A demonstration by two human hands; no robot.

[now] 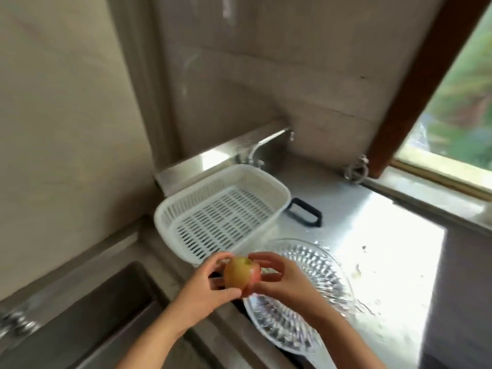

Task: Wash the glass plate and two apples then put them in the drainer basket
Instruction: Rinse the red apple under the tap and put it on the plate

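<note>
- At the counter's near edge, just right of the sink (87, 310), both hands are cupping one apple (241, 273): the left hand (205, 291) is curling round it from nine o'clock, the right hand (277, 279) from three o'clock, fingers wrapped on its skin.
- The apple is hanging above the plate's (314, 265) nine o'clock rim; I cannot tell whether it is wet. A second apple is not showing anywhere.
- My guess: an apple is being carried toward the sink for washing; the basket (226, 211), at eleven o'clock from the hands, is holding nothing.
- The next move is probably calling for a swing toward eight o'clock, over the basin, and for water.
- The apple is looking round, smooth, yellow going red; the plate is ribbed clear glass, glinting, likely slippery; the basket is white slotted plastic; the counter (386, 235) is bright steel.
</note>
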